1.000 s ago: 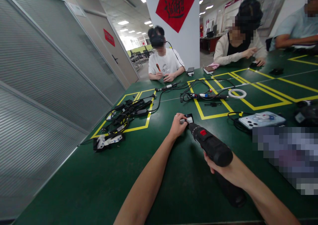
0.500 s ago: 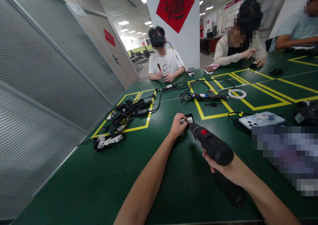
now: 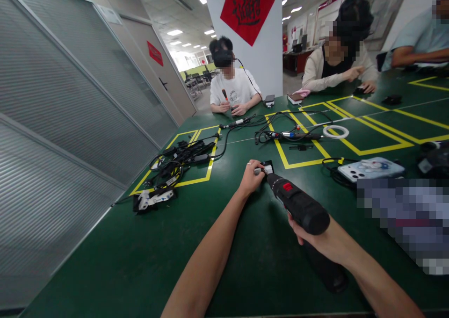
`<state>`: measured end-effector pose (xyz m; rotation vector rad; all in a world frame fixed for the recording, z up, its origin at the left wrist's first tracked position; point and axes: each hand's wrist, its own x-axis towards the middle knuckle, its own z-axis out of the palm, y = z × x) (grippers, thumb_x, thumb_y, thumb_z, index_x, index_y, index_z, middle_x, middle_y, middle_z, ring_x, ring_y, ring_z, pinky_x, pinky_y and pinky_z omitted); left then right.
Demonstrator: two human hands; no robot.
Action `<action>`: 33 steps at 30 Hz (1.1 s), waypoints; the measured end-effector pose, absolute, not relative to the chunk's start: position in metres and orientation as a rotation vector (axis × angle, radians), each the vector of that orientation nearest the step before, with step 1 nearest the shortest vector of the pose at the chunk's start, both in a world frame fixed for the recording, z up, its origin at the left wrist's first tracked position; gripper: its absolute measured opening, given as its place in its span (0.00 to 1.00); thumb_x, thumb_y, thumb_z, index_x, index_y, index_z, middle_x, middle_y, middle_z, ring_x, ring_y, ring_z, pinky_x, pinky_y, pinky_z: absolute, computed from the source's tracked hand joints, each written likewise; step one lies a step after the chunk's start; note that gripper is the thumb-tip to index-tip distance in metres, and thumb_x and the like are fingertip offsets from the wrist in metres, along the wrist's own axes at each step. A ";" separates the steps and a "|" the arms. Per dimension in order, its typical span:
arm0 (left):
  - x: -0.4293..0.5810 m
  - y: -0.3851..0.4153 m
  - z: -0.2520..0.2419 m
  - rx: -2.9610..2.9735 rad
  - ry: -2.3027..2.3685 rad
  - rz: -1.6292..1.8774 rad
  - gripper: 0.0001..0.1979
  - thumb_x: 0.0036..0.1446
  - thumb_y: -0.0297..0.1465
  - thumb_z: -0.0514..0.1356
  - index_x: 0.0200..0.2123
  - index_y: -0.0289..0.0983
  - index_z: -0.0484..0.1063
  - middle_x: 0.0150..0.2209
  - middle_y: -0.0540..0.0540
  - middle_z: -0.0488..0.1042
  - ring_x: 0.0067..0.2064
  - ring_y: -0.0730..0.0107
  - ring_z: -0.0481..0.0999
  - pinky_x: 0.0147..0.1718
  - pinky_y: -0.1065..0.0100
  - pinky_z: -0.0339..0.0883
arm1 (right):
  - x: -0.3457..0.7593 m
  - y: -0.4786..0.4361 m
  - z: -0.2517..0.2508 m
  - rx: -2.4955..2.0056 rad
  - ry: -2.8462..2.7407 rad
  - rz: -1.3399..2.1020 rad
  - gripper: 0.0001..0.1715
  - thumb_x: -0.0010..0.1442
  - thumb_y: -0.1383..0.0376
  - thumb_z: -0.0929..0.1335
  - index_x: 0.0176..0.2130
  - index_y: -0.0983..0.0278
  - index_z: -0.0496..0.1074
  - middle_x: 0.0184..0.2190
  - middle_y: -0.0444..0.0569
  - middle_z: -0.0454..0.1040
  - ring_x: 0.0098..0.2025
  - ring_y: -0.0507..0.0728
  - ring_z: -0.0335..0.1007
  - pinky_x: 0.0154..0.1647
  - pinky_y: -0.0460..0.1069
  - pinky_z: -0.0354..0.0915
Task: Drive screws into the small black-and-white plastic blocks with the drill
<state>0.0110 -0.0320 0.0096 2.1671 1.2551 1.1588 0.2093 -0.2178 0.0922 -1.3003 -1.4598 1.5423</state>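
My right hand (image 3: 317, 241) grips the handle of a black cordless drill (image 3: 298, 205) with a red switch, its nose pointing away from me. My left hand (image 3: 250, 177) is closed in a pinch on a small black part (image 3: 268, 167) with a pale face, held on the green table (image 3: 245, 262) right at the drill's tip. A ring shows on one left finger.
A tangle of black cables and adapters (image 3: 178, 161) lies in a yellow-taped square at left. A white phone (image 3: 370, 168), a white ring (image 3: 335, 132) and tools with cords (image 3: 291, 134) lie beyond. Three other people sit at the far side. A glass partition runs along the left.
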 end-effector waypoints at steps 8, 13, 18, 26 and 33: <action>0.012 -0.032 0.009 2.162 1.271 1.151 0.09 0.47 0.21 0.55 0.32 0.37 0.69 0.40 0.46 0.67 0.45 0.66 0.67 0.48 0.63 0.61 | 0.211 -0.217 0.089 -1.272 -1.423 1.529 0.27 0.54 0.65 0.67 0.53 0.63 0.64 0.34 0.45 0.70 0.24 0.50 0.66 0.29 0.49 0.67; 0.012 -0.033 0.012 2.159 1.276 1.150 0.08 0.47 0.21 0.56 0.32 0.37 0.68 0.39 0.46 0.67 0.44 0.65 0.67 0.46 0.62 0.62 | 0.211 -0.216 0.089 -1.246 -1.420 1.529 0.15 0.54 0.63 0.67 0.42 0.64 0.69 0.34 0.46 0.70 0.24 0.49 0.66 0.29 0.48 0.67; 0.011 -0.034 0.012 2.163 1.267 1.149 0.08 0.47 0.22 0.56 0.32 0.37 0.68 0.39 0.45 0.67 0.44 0.65 0.68 0.46 0.62 0.62 | 0.211 -0.216 0.092 -1.257 -1.436 1.528 0.11 0.54 0.63 0.67 0.39 0.65 0.70 0.30 0.45 0.70 0.24 0.50 0.66 0.29 0.48 0.67; 0.012 -0.033 0.012 2.171 1.269 1.145 0.08 0.48 0.22 0.56 0.32 0.37 0.69 0.39 0.45 0.67 0.44 0.65 0.68 0.47 0.62 0.62 | 0.209 -0.217 0.092 -1.330 -1.423 1.525 0.16 0.53 0.63 0.67 0.43 0.64 0.69 0.31 0.45 0.71 0.25 0.50 0.67 0.29 0.48 0.67; 0.011 -0.034 0.012 2.191 1.253 1.149 0.10 0.45 0.20 0.56 0.33 0.37 0.68 0.40 0.45 0.67 0.45 0.65 0.67 0.47 0.62 0.61 | 0.212 -0.216 0.092 -1.281 -1.454 1.539 0.14 0.55 0.60 0.67 0.41 0.63 0.69 0.35 0.45 0.70 0.25 0.49 0.67 0.29 0.48 0.67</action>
